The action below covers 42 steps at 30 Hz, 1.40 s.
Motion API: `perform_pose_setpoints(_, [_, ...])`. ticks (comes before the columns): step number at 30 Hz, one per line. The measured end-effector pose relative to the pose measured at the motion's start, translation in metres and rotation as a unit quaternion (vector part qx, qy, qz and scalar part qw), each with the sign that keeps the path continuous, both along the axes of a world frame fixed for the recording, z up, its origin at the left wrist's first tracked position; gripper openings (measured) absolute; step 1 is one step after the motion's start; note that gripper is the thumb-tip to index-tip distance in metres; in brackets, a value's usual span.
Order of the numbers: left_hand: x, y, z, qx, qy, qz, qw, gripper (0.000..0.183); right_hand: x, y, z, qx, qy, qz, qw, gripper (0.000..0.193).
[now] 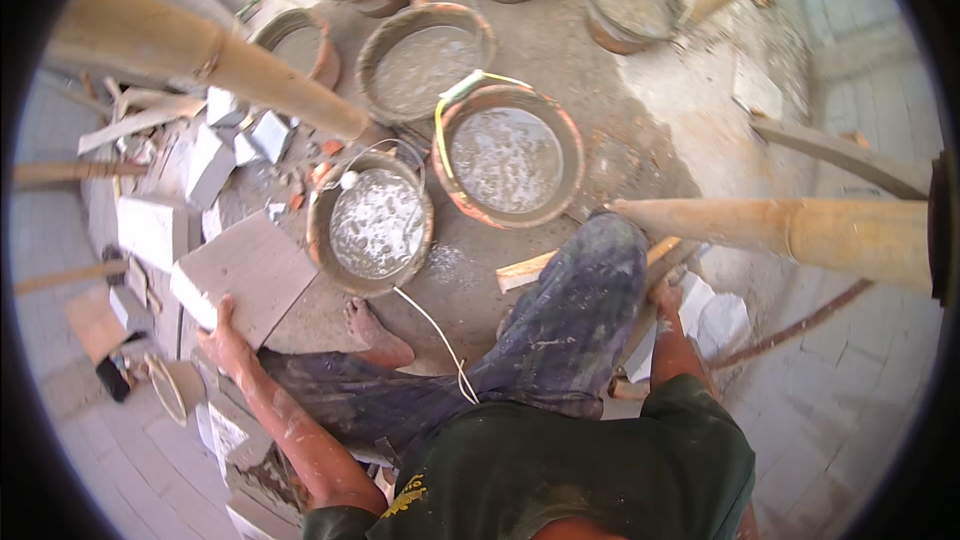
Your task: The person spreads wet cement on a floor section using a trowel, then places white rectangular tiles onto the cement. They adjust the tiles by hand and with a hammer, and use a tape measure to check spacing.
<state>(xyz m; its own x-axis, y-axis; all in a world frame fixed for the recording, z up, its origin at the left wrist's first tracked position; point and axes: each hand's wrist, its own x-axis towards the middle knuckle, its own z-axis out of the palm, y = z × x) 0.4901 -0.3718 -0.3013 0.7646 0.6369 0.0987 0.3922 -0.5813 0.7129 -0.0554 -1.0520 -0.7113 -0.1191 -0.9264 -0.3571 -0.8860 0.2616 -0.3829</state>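
At the left, my left hand (230,342) grips the near edge of a large pale grey block (250,275), its thumb raised against the edge. Beside my right knee, my right hand (665,298) is closed next to a piece of timber, and what it holds, if anything, is hidden. In front of me stands a bucket (378,225) of wet, foamy grey mix, with a white cord (437,328) running from it toward my lap. Close by on its right is another bucket (507,162) of similar mix, with a yellow-wrapped handle.
Several more mix-filled buckets (425,60) stand farther ahead. Bamboo poles (215,55) cross at upper left and right (800,230). Broken white blocks (208,165) and rubble lie at left, with more pieces (722,320) by my right arm. An empty-looking pail (172,390) lies tilted at lower left.
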Motion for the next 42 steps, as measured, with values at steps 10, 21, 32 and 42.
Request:
perform_pose_setpoints(10, [-0.001, 0.052, 0.003, -0.196, -0.068, 0.106, 0.973, 0.078, 0.024, -0.049, -0.011, 0.063, -0.159, -0.213, 0.962, 0.043])
perform_pose_setpoints(21, [0.036, 0.172, -0.031, -0.446, -0.181, 0.130, 0.867, 0.066, 0.035, 0.124, 0.196, 0.176, -0.170, -0.176, 0.954, 0.060])
perform_pose_setpoints(32, [-0.033, 0.203, -0.255, -0.634, -0.217, 0.150, 0.727, 0.072, 0.135, 0.244, 0.285, 0.171, -0.057, 0.159, 0.971, 0.060])
perform_pose_setpoints(42, [-0.031, 0.202, -0.276, -0.563, -0.124, 0.252, 0.777, 0.092, 0.208, 0.219, 0.382, 0.111, -0.049, 0.419, 0.900, 0.060])
